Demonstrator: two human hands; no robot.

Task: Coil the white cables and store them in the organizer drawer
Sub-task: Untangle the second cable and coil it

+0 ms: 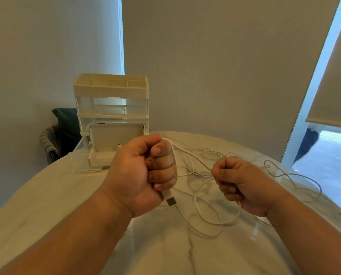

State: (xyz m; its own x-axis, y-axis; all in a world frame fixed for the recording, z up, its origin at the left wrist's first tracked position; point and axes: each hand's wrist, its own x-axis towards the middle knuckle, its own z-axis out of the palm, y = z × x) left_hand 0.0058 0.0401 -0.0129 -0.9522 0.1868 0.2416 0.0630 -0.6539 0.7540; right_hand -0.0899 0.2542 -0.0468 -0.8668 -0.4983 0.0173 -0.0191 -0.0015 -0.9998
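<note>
Ahead, the marble desk (46, 195) carries a tiered organizer (111, 90), its bottom drawer (82, 161) pulled open. My left hand (138, 175) is fisted round a white cable (187, 153) beside its USB plug (170, 200); my right hand (243, 185) pinches the strand further along, the rest lying loose on the desk. It looks light, limp and tangle-prone, so I'd hold near the plug.

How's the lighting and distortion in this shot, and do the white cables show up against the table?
Head view: daylight comes from the window at right, the rest dim and yellowish; the wide lens bows the table edge and window frame; the thin white cables nearly fade into the pale marble table.
</note>
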